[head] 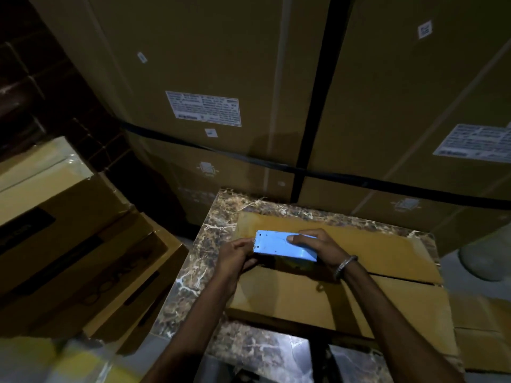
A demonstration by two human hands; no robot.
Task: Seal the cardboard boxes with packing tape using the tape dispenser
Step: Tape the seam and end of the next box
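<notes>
A flat brown cardboard box (359,294) lies on a marble-patterned table (190,275), its two top flaps meeting at a seam that runs left to right. Over the seam's left end sits a light blue tape dispenser (276,246) with a toothed edge at its left end. My right hand (315,244) grips the dispenser from the right, thumb on top. My left hand (235,258) is curled at the dispenser's left end, just under the teeth; what its fingertips pinch is hidden.
Tall strapped cardboard cartons (221,78) with white labels stand right behind the table. More brown boxes (69,244) are stacked at the left, beside the table's edge. A bangle (345,266) circles my right wrist. The scene is dim.
</notes>
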